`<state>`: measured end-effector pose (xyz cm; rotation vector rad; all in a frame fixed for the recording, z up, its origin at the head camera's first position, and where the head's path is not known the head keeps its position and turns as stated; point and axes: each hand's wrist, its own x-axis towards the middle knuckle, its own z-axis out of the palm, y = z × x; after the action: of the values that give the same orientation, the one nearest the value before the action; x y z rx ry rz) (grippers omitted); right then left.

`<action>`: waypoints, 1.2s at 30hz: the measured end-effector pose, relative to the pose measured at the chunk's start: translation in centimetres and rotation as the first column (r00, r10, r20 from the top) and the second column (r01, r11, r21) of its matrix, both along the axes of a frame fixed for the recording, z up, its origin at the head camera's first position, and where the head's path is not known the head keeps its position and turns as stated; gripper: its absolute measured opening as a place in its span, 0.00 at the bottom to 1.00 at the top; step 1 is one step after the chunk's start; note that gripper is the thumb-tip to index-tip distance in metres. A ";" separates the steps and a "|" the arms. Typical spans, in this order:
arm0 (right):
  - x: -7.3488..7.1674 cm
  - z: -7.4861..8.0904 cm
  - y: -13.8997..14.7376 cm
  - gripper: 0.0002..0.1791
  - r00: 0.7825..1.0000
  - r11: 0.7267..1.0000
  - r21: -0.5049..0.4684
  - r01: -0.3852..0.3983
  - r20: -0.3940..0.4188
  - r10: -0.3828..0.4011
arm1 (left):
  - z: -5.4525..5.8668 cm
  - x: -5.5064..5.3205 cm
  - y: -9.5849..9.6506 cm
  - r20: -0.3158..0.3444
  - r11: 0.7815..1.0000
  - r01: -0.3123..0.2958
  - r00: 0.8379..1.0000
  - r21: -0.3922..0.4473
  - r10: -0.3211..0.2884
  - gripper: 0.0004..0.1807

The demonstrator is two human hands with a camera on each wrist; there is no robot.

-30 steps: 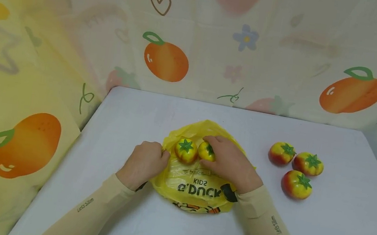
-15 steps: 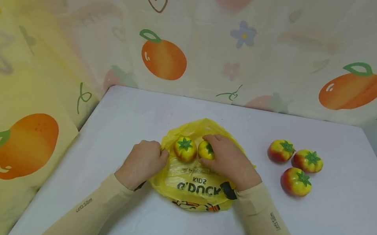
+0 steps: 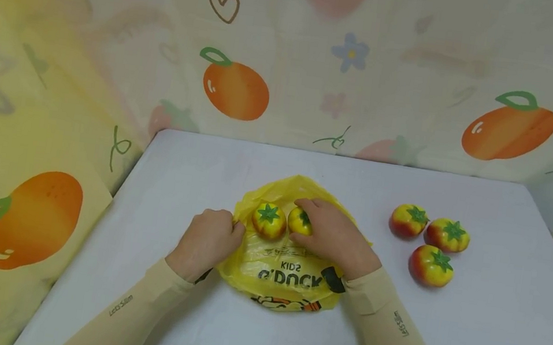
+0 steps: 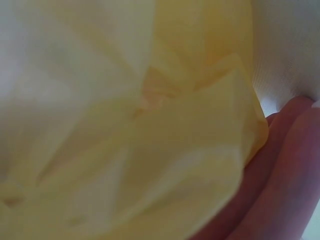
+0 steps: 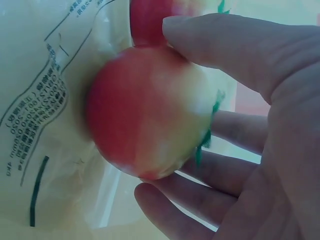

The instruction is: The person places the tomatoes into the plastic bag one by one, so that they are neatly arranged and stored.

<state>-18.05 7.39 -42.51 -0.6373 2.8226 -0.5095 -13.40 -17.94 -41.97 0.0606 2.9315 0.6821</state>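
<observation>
A yellow plastic bag [image 3: 286, 296] with dark print lies flattened on the white table. My left hand [image 3: 206, 242] grips its left edge with curled fingers; in the left wrist view the bag's film [image 4: 175, 165] covers much of that hand. On the bag sit two red-and-yellow toy tomatoes with green star-shaped tops. The left tomato [image 3: 269, 221] stands free of my fingers. Around the right tomato [image 3: 297, 222] my right hand [image 3: 333, 238] curls its thumb and fingers, partly hiding it. The right wrist view shows this tomato [image 5: 150, 112] between thumb and fingers, against the bag.
Three more toy tomatoes, one at the back left [image 3: 408, 221], one at the back right [image 3: 447, 235] and one in front [image 3: 431, 266], lie grouped on the table [image 3: 487, 328] to the right. A fruit-print cloth [image 3: 288, 81] hangs behind and along the left side.
The head view shifts slightly. Both hands, the bag and the toy tomatoes keep practically the same places relative to one another.
</observation>
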 end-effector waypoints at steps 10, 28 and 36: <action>0.2 1.1 0.4 0.43 1.000 1.000 -0.022 0.018 -0.013 -0.019 | 0.2 0.1 0.0 -0.026 1.000 -0.001 1.000 -0.002 0.001 0.22; 1.9 4.9 10.4 0.38 0.981 0.973 -0.147 0.175 -0.052 -0.185 | -0.3 0.5 0.4 -0.018 1.000 -0.004 1.000 0.013 0.004 0.22; 3.7 4.3 14.7 0.37 0.967 0.968 -0.078 0.239 -0.073 -0.244 | -0.4 0.3 0.2 -0.013 1.000 0.003 1.000 -0.002 -0.003 0.23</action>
<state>-14.34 22.07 -38.22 -0.3322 2.9899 -0.6376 -13.11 -17.71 -42.40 0.0690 2.9442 0.6805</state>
